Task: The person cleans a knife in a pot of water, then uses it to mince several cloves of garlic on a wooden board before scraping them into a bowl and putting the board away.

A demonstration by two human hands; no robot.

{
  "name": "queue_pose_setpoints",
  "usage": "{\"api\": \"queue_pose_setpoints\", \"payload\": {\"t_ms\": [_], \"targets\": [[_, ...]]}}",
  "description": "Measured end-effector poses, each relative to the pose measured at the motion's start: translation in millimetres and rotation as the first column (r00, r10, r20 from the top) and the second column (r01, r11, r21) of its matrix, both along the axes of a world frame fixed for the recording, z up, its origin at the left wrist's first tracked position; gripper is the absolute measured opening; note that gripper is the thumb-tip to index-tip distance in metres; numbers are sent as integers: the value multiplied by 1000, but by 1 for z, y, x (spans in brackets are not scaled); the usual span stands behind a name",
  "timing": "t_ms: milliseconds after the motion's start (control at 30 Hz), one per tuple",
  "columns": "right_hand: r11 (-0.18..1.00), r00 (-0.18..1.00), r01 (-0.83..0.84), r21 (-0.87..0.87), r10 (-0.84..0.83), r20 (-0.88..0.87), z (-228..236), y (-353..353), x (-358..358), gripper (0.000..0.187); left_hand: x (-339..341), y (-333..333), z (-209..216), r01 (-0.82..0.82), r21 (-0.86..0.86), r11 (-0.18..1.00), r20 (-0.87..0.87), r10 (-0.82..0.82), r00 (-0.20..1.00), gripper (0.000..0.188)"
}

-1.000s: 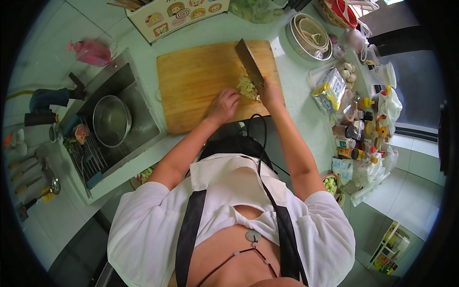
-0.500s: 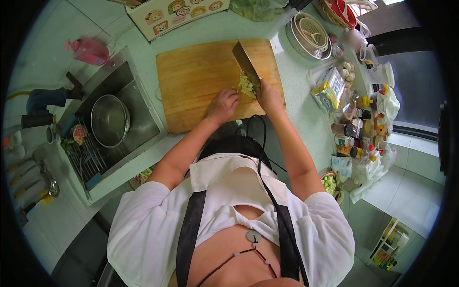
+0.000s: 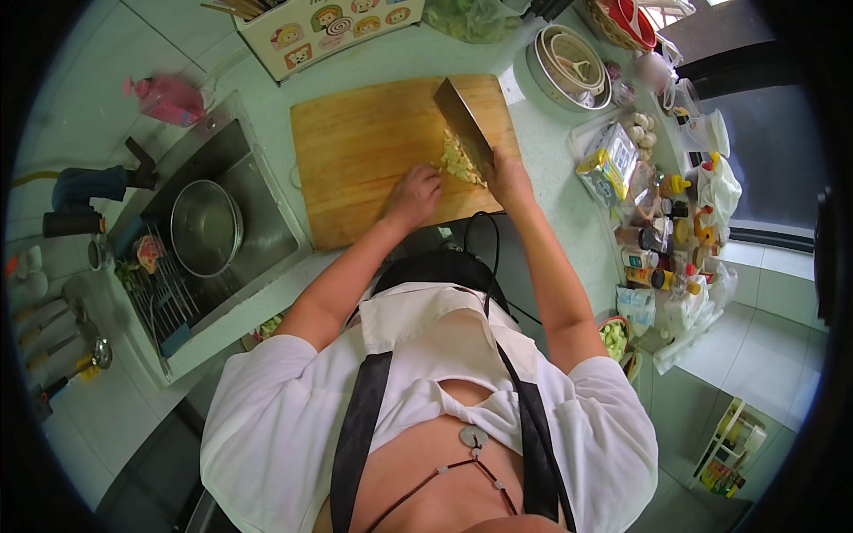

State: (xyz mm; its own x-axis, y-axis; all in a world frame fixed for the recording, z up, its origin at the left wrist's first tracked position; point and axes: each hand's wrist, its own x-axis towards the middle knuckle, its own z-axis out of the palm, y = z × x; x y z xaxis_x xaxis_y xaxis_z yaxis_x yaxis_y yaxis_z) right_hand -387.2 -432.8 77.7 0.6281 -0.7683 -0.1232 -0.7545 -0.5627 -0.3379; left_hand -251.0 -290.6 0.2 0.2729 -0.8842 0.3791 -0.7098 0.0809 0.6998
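A wooden cutting board (image 3: 355, 124) lies on the counter in front of me. My right hand (image 3: 510, 182) grips a cleaver (image 3: 464, 123) near its right side, the blade slanting up and away to the left. Against the blade's left face is a small heap of chopped pale-yellow pieces (image 3: 458, 162), perhaps garlic. My left hand (image 3: 415, 194) rests at the near edge of the board, fingers curled together, their tips just left of the heap. Whatever those fingers may pinch is hidden from view.
At left, a sink holds a metal bowl (image 3: 206, 228), with a drying rack (image 3: 169, 284) beside it. Behind the board are a patterned chopstick box (image 3: 329, 35) and a bag of greens (image 3: 475, 16). Nested strainers (image 3: 573, 67), garlic bulbs (image 3: 641, 131) and several bottles line the right.
My right hand and the cleaver have shifted slightly right and nearer to me. The chopped heap looks more spread out, toward the near side. My left hand has barely moved.
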Motion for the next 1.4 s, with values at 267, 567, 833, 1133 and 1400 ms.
{"api": "queue_pose_setpoints", "payload": {"t_ms": [267,567,833,1133,1400], "targets": [[1000,1000,11,27,-11,-7,5,3,5,23,1,2,-1,0,3,1000,-1,0,1000,15],[1000,1000,-7,23,8,-25,-16,-8,-1,21,0,0,-2,3,6,1000,-13,-3,1000,14],[996,996,53,78,-47,-72,-7,-2,10,20,2,2,2,5,24,1000,6,-6,1000,14],[990,985,103,92,-114,130,-23,-2,8,22,1,-1,6,-2,39,999,-5,2,1000,16],[668,775,173,724,-546,318,-3,-3,-17,28,-23,-36,17,-172,-83,982,11,174,985,53]]}}
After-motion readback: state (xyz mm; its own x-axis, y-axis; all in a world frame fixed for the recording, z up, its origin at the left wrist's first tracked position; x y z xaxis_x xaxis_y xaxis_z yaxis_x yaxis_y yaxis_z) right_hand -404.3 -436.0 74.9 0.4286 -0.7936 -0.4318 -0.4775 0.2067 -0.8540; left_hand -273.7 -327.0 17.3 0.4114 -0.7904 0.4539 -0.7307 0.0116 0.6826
